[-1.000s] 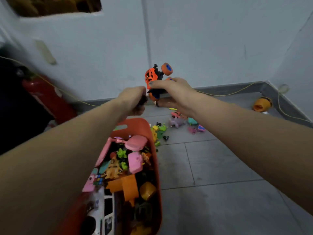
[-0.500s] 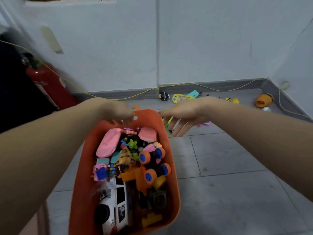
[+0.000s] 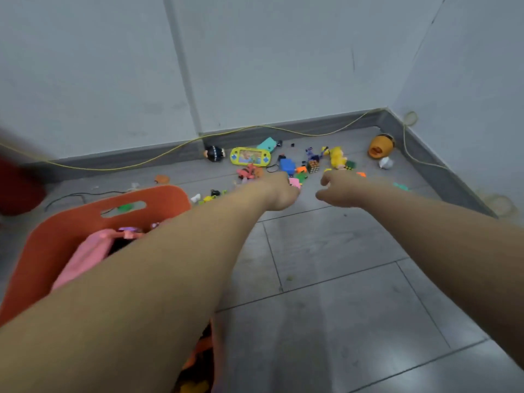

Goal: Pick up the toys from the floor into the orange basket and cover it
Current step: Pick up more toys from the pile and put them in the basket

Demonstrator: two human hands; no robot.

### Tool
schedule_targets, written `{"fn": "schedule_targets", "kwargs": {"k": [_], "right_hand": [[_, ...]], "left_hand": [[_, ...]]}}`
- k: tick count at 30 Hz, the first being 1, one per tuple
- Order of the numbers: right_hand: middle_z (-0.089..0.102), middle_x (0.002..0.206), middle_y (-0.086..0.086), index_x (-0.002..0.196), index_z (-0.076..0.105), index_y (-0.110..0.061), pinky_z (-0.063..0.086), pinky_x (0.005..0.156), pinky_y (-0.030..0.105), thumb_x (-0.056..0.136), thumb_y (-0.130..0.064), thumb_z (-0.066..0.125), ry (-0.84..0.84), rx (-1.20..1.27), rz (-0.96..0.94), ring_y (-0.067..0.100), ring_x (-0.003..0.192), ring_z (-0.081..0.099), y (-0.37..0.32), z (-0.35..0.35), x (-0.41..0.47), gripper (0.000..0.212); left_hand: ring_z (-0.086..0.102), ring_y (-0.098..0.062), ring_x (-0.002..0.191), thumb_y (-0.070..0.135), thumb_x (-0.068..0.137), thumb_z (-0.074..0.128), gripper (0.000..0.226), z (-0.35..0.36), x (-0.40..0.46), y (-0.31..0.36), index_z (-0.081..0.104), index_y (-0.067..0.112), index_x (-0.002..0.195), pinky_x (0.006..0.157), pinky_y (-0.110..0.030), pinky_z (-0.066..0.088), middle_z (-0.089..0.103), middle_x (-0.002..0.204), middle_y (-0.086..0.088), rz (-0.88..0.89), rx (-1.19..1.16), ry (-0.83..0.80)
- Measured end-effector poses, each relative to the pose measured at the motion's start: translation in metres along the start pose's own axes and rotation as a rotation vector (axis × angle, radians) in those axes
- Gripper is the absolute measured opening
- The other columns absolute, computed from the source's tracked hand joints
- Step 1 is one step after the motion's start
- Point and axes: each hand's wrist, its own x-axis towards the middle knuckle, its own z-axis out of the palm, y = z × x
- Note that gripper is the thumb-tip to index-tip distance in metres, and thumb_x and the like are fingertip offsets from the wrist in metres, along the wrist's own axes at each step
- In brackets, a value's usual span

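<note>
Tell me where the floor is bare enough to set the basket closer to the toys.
Bare tiles lie between the two forearms, from the orange basket rightward, up to the left hand and right hand. Beyond the hands it is crowded: yellow game console, puzzle cube, blue block. More small pieces sit just past the basket's far rim.

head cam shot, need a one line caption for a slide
Both hands, left and right, reach toward toys scattered on the grey floor beside the partly filled orange basket.

Bare floor tiles [image 3: 334, 293] lie open; scattered toys [image 3: 286, 165] crowd the wall.
</note>
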Motion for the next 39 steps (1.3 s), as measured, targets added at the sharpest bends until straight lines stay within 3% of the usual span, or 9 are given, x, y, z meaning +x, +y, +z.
{"fn": "schedule_targets", "kwargs": {"k": [4,8,20,24,28,31,35,37,39], "right_hand": [[0.039,0.15,0.016,0.151,0.031,-0.019,0.041,0.104,0.04,0.095,-0.035,0.055,-0.026,0.117,0.135,0.034,0.133,0.044,0.071,0.033,0.021,0.063],[0.029,0.157,0.015,0.155,0.021,-0.026,0.036,0.112,0.047,0.092,-0.04,0.057,-0.039,0.205,0.254,0.035,0.14,0.036,0.129,0.073,0.042,0.074],[0.001,0.163,0.007,0.153,0.015,-0.041,0.024,0.114,0.058,0.091,-0.054,0.051,0.148,0.218,0.35,0.035,0.149,0.007,0.228,0.096,0.122,0.072],[0.001,0.163,0.005,0.15,0.018,-0.043,0.022,0.112,0.063,0.09,-0.058,0.05,0.211,0.171,0.35,0.035,0.149,0.003,0.25,0.095,0.147,0.07],[-0.002,0.165,0.002,0.153,0.013,-0.043,0.015,0.114,0.063,0.092,-0.06,0.045,0.148,0.226,0.375,0.034,0.15,-0.005,0.264,0.096,0.161,0.071],[0.015,0.159,0.007,0.148,0.03,-0.036,0.027,0.112,0.055,0.091,-0.054,0.051,0.196,0.282,0.36,0.038,0.144,0.015,0.265,0.099,0.165,0.063],[0.042,0.125,0.018,0.12,0.054,-0.013,0.042,0.092,0.04,0.087,-0.035,0.063,0.362,0.341,0.245,0.04,0.114,0.047,0.247,0.109,0.158,0.04],[0.045,0.117,0.018,0.111,0.053,-0.009,0.043,0.084,0.037,0.087,-0.028,0.065,0.377,0.342,0.13,0.037,0.104,0.049,0.232,0.119,0.149,0.033],[0.047,0.114,0.016,0.112,0.052,-0.009,0.044,0.083,0.039,0.087,-0.027,0.064,0.382,0.302,0.019,0.035,0.103,0.049,0.218,0.13,0.14,0.033]], "left_hand": [[0.036,-0.033,0.137,0.038,0.101,0.04,0.058,0.04,0.034,0.028,0.026,0.013,0.151,0.108,-0.035,0.032,0.032,0.154,-0.015,-0.055,-0.039,-0.118],[0.025,-0.036,0.143,0.043,0.098,0.042,0.068,0.087,0.076,0.047,0.011,0.024,0.155,0.115,-0.042,0.028,0.019,0.16,-0.014,-0.099,-0.07,-0.185],[-0.008,-0.04,0.147,0.052,0.078,0.068,0.105,0.121,0.168,0.038,-0.007,0.043,0.151,0.113,-0.064,0.005,-0.015,0.161,-0.012,-0.305,0.011,0.067],[0.001,-0.041,0.147,0.055,0.075,0.07,0.105,0.122,0.186,0.026,0.0,0.041,0.152,0.113,-0.063,0.014,-0.011,0.162,-0.008,-0.294,0.035,0.046],[0.026,-0.043,0.137,0.047,0.077,0.07,0.084,0.126,0.201,0.023,0.024,0.026,0.145,0.107,-0.056,0.033,0.005,0.157,-0.01,-0.268,0.042,0.068],[0.046,-0.04,0.117,0.039,0.081,0.068,0.063,0.132,0.205,0.023,0.037,0.017,0.131,0.094,-0.05,0.048,0.019,0.146,-0.015,-0.17,0.107,0.129],[0.057,-0.03,0.096,0.037,0.09,0.057,0.034,0.137,0.197,0.032,0.047,0.014,0.112,0.078,-0.045,0.053,0.046,0.121,-0.011,0.031,0.292,0.229],[0.056,-0.029,0.097,0.038,0.088,0.057,0.032,0.141,0.191,0.036,0.049,0.015,0.11,0.077,-0.041,0.048,0.051,0.113,-0.009,0.148,0.397,0.286],[0.049,-0.03,0.113,0.046,0.084,0.06,0.05,0.145,0.19,0.036,0.044,0.02,0.125,0.089,-0.043,0.042,0.046,0.129,-0.011,0.185,0.476,0.325]]}}
